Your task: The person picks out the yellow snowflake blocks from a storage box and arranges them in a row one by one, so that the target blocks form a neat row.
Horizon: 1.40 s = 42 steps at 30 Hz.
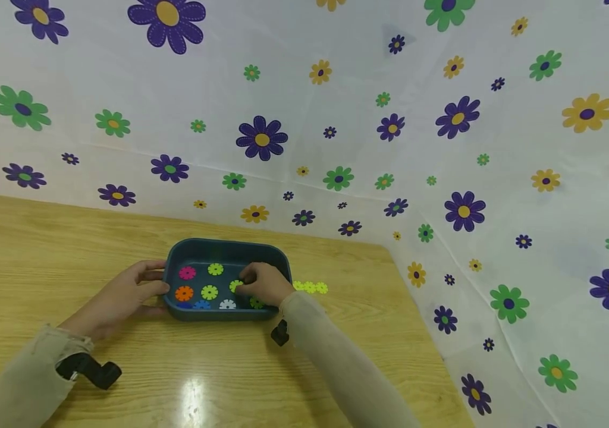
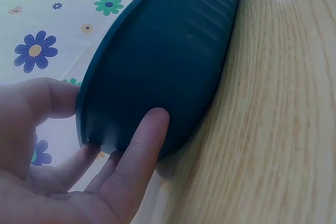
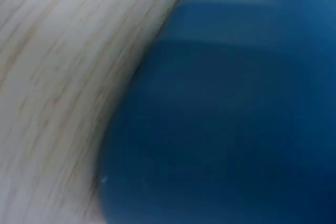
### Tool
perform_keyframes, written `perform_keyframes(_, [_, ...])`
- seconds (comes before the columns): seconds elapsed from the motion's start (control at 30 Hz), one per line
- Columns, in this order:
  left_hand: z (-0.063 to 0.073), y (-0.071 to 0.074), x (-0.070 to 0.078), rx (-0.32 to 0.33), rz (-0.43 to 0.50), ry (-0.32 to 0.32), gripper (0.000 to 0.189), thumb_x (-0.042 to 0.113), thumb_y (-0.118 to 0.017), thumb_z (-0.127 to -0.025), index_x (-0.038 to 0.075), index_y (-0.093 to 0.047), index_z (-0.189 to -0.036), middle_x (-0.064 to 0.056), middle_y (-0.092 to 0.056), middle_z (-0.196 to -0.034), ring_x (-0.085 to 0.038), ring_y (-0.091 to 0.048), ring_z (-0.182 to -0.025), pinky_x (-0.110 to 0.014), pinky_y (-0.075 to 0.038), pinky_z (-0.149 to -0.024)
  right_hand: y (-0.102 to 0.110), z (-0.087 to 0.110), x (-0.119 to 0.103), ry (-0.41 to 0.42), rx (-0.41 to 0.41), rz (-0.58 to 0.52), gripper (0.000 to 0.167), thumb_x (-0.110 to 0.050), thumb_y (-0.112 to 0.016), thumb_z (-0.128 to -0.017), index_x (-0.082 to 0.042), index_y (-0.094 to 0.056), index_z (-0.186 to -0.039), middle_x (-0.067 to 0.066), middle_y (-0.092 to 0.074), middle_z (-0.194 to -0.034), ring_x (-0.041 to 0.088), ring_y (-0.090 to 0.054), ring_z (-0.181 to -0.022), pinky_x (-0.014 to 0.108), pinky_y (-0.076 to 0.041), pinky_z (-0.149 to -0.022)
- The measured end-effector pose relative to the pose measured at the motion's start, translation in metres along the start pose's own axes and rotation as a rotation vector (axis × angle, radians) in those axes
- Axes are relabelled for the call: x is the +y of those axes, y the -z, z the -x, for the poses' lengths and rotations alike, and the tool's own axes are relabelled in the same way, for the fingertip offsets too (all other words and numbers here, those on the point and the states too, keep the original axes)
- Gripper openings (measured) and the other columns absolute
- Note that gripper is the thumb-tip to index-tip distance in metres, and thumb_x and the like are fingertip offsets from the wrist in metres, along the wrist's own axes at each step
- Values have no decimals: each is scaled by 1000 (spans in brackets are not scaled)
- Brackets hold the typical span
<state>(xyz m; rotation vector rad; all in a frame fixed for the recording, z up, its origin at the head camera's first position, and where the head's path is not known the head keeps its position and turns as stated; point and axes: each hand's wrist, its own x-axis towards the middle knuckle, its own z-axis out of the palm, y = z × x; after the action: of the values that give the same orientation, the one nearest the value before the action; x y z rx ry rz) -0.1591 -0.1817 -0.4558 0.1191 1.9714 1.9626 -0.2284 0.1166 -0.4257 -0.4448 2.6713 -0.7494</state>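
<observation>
A dark blue-green tray (image 1: 229,316) on the wooden table holds notched plastic snowflake discs. Among them are a pink disc (image 1: 187,273), an orange disc (image 1: 184,293), a white disc (image 1: 227,304), a blue disc (image 1: 202,305) and several yellow-green ones. My left hand (image 1: 132,292) holds the tray's left end, and in the left wrist view its fingertips (image 2: 157,116) lie against the outer wall. Reaching inside over the right end, my right hand (image 1: 266,284) has bent fingers around the edge of a yellow-green disc (image 1: 235,286), partly hiding it. The right wrist view shows only tray wall and table.
Right of the tray, a short row of yellow-green discs (image 1: 311,288) lies on the table (image 1: 358,333), partly behind my right wrist. A white flowered cloth (image 1: 304,101) hangs along the table's back and right edges. My right forearm crosses the tray's right rim.
</observation>
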Motion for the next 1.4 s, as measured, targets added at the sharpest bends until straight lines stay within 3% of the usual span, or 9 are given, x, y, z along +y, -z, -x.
perform_keyframes(0.33, [2,-1,3,11,-4,-18,70,16,-55,-107,-4,-16,-161,-34,-27,-157,-32,-58,-121,-42,-63,-90,-3,-5,-2,-20,-19,23,31,-29,-79,-93,-14,-73,-120,-2,-68,-112,13,-63,-101,31,-57,-89])
perform_keyframes(1.03, [2,-2,2,4,-9,-19,70,16,-56,-106,-5,-17,-160,-35,-28,-155,-29,-60,-117,-42,-63,-90,-6,-5,-9,-40,23,64,23,-26,-80,-92,-12,-73,-109,-3,-68,-98,10,-61,-85,28,-56,-80])
perform_keyframes(1.4, [2,-2,1,4,0,-19,70,15,-56,-106,-6,-16,-160,-35,-28,-154,-30,-60,-117,-43,-63,-90,-7,-5,-9,-53,19,27,24,-27,-81,-91,-12,-72,-107,-4,-67,-95,10,-60,-80,27,-56,-76])
